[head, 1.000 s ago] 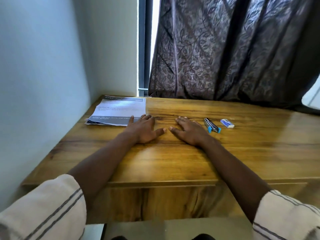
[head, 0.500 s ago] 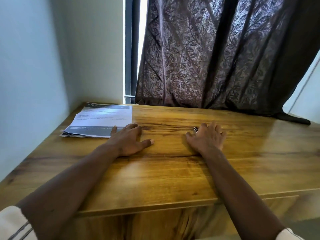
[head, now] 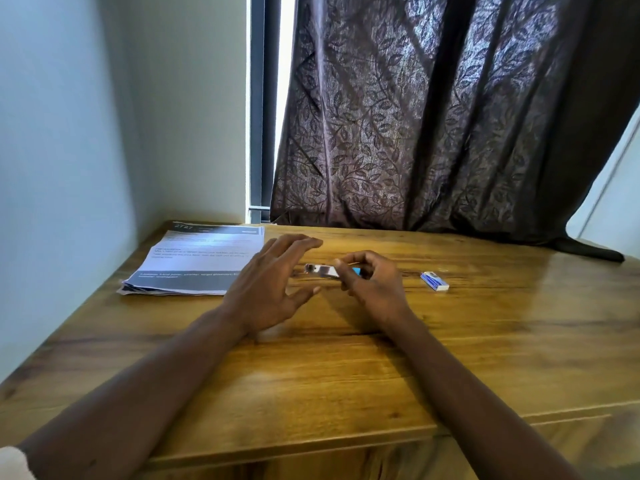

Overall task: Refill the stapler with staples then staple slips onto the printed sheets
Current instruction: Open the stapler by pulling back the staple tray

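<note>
One stapler (head: 327, 270) lies crosswise, pinched by right hand (head: 372, 284).

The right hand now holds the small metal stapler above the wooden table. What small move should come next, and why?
Probably the open left hand should close on the free silver end of the small metal stapler with a blue end, to steady it for opening. The right hand grips only its blue end, and the small blue and white staple box lies untouched on the wooden table.

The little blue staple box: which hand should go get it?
Probably the left hand: it is open and empty. The right hand sits nearer the staple box but already grips the stapler.
</note>
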